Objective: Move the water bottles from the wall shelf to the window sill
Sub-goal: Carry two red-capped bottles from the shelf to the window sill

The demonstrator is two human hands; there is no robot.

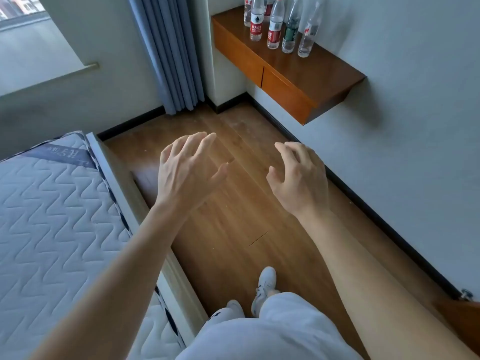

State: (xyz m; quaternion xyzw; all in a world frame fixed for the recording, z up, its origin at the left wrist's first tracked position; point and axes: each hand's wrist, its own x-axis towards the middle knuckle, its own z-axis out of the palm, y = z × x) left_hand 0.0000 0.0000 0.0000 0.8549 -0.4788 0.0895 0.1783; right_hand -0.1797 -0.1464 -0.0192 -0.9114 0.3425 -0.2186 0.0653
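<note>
Hands both raised ahead of the body, over the wooden floor (233, 224). I log the left hand (188, 170) palm down with fingers spread and thumb out to the side, gripping nothing. The right hand (298, 178) sits beside it, not touching, with fingers loosely curled downward, also gripping nothing. The water bottles (275, 29) stand upright in a cluster on the wall shelf (311, 74), top right of my view, toward the shelf's corner end. Some of their tops are cut off by the frame edge. I make out six: several with red labels, one green, one mostly clear. Both hands are well apart from them. The window sill (33, 58) lies at top left, and the blue curtain (168, 53) hangs between it and the shelf. A quilted mattress (52, 216) fills the lower left, alongside the floor strip. Light trousers and a white shoe (266, 281) show at the bottom edge.
</note>
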